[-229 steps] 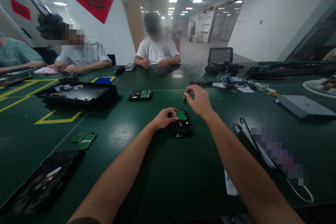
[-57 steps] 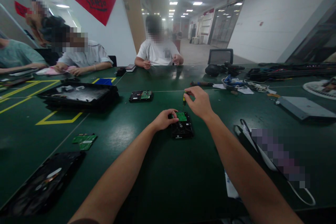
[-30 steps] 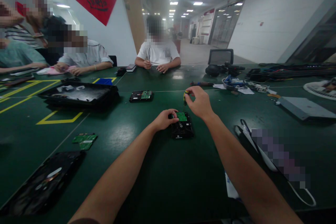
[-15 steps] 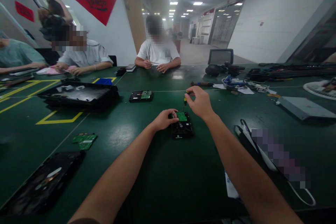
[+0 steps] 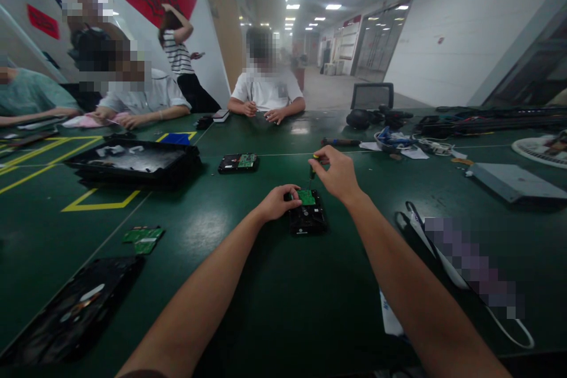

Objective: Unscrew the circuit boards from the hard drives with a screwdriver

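Note:
A black hard drive (image 5: 308, 220) lies on the green table (image 5: 283, 283) in front of me, its green circuit board (image 5: 306, 196) facing up. My left hand (image 5: 277, 202) is closed on the drive's left far corner and steadies it. My right hand (image 5: 337, 173) pinches a small yellow-and-black screwdriver (image 5: 312, 170), held upright with its tip down at the board's far right edge.
A second hard drive (image 5: 238, 162) lies farther back. A black tray (image 5: 130, 160) sits at the left, loose green boards (image 5: 142, 236) and a dark tray (image 5: 71, 310) nearer me. Cables and tools (image 5: 394, 137) and a grey box (image 5: 514, 180) lie to the right. Several people sit across the table.
My hands and the screwdriver stay almost in place over the drive. A person in a striped top has come into view standing behind the seated people at the far left.

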Action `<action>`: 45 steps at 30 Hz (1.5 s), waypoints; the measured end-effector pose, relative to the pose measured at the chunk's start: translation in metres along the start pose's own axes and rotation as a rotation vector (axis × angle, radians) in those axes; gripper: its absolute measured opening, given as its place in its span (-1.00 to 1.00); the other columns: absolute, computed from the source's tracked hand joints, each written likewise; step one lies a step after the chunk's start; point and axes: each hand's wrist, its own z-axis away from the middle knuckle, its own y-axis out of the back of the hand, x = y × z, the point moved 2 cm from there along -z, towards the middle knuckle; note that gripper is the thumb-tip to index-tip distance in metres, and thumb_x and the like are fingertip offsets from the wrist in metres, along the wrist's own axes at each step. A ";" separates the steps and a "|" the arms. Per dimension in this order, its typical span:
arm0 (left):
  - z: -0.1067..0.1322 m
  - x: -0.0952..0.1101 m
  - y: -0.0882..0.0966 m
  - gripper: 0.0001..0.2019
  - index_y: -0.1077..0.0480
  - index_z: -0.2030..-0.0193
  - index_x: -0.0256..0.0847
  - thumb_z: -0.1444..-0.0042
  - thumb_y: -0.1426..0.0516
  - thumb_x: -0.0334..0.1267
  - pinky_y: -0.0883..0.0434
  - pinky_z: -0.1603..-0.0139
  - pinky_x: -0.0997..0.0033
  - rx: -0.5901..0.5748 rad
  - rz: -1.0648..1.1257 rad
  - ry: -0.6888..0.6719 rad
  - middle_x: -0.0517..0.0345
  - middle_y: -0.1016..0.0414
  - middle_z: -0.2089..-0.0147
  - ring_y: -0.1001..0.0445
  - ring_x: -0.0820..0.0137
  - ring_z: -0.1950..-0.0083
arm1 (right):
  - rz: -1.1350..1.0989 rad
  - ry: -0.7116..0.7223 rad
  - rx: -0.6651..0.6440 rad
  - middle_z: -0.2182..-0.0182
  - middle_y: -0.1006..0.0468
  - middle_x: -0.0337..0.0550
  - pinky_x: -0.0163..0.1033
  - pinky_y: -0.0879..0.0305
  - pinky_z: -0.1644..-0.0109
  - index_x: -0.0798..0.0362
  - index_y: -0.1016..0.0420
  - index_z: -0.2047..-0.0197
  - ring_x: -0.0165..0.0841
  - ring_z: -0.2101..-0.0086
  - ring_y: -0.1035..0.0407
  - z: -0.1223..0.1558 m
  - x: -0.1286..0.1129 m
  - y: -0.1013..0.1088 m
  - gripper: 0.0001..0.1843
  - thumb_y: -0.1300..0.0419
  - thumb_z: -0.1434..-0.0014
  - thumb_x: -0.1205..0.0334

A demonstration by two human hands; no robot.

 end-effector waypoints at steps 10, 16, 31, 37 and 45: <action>0.000 0.004 0.001 -0.85 -0.47 0.29 -0.19 -0.14 -0.30 -0.19 -0.29 -0.30 0.07 0.004 -0.019 0.024 -0.05 -0.50 -0.23 -0.48 0.11 -0.22 | 0.010 -0.011 0.008 0.21 -0.61 -0.06 -0.06 -0.42 0.07 0.00 -0.48 0.14 -0.18 0.21 -0.50 -0.001 0.000 0.000 -0.89 -0.22 -0.27 0.20; 0.000 0.005 0.001 -0.85 -0.46 0.29 -0.20 -0.15 -0.29 -0.18 -0.30 -0.29 0.07 -0.004 -0.015 0.014 -0.06 -0.50 -0.23 -0.48 0.12 -0.21 | 0.012 0.052 0.003 0.18 -0.59 -0.05 -0.06 -0.42 0.01 0.00 -0.51 0.11 -0.20 0.18 -0.49 0.000 -0.002 0.000 -0.87 -0.18 -0.32 0.18; 0.000 0.003 0.001 -0.88 -0.50 0.28 -0.19 -0.14 -0.30 -0.21 -0.27 -0.32 0.05 0.003 -0.013 0.023 -0.05 -0.49 -0.24 -0.47 0.11 -0.24 | 0.032 0.044 -0.001 0.15 -0.58 -0.02 -0.02 -0.42 0.02 0.00 -0.51 0.11 -0.17 0.18 -0.48 0.000 -0.005 0.002 -0.87 -0.19 -0.30 0.20; 0.000 0.002 0.001 -0.88 -0.52 0.25 -0.19 -0.14 -0.30 -0.21 -0.28 -0.31 0.07 -0.007 -0.020 0.016 -0.05 -0.49 -0.24 -0.47 0.12 -0.24 | 0.019 0.008 -0.009 0.21 -0.60 -0.07 -0.04 -0.42 0.06 -0.02 -0.49 0.17 -0.17 0.20 -0.49 -0.001 -0.003 0.003 -0.89 -0.21 -0.30 0.15; 0.000 -0.002 0.000 -0.89 -0.54 0.23 -0.18 -0.14 -0.30 -0.22 -0.27 -0.32 0.06 -0.006 -0.029 0.021 -0.04 -0.49 -0.24 -0.47 0.13 -0.24 | 0.027 0.017 -0.007 0.20 -0.60 -0.03 -0.03 -0.40 0.02 0.00 -0.50 0.16 -0.17 0.18 -0.49 -0.002 -0.007 0.004 -0.91 -0.19 -0.28 0.23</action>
